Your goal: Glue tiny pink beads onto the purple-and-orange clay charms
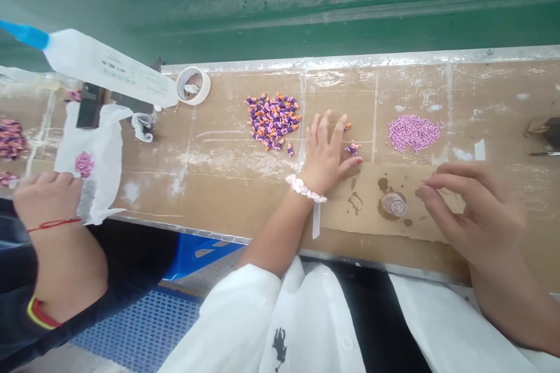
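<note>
A worker's left hand (326,154) lay flat, grip open and empty, on the counter (227,186) beside loose purple-and-orange charms (273,119); the right hand (470,210) hovered half-curled, holding nothing, near a small clear dish (394,204). A careless sweep could have scattered charms or tipped the dish.

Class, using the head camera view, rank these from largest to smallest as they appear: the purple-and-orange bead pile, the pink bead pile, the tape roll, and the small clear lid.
1. Purple-and-orange bead pile
2. Pink bead pile, only slightly smaller; close call
3. Tape roll
4. Small clear lid, nearer the camera yet smallest
</note>
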`<state>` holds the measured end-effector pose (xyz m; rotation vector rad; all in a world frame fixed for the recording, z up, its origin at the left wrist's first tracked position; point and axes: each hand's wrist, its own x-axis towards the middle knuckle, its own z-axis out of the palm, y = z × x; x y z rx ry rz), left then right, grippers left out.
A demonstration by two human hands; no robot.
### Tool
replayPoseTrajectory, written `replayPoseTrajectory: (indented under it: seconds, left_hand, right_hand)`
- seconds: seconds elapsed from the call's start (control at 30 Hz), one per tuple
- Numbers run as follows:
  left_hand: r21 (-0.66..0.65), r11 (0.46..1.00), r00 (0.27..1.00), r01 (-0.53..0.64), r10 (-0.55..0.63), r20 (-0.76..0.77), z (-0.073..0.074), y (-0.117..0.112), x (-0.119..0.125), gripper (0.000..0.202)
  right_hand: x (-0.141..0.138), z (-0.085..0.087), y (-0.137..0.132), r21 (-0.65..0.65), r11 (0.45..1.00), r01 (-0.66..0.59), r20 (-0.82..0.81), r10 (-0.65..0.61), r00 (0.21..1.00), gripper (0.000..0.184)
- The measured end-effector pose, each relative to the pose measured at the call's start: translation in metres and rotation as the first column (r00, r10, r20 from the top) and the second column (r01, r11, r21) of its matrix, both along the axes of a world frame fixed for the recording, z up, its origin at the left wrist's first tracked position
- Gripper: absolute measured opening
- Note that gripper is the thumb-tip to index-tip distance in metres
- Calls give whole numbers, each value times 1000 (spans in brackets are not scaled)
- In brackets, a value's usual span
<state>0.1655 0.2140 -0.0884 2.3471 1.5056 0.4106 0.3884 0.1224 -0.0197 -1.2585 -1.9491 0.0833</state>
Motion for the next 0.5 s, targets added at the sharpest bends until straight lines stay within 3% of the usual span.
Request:
replayPoseTrajectory:
  seconds: [0.07,0.23,0.4,0.5]
  left_hand:
    - [-44,999,999,21,-22,-36,-4,3,4,85]
    - [-62,994,992,93,-98,-85,-6,14,21,49]
    - [-28,989,986,145,-147,-78,-11,44,40,42]
    - [-36,989,984,144,-147,-99,-9,67,56,41]
  right_hand:
    - [0,0,0,11,1000,-4,-2,4,1000,27]
    - [0,-1,-1,12,1000,-5,-14,6,1000,26]
    - [3,-6,-4,8,999,38,-11,-38,999,22]
    - [6,-8,-2,68,997,43,7,-43,999,19]
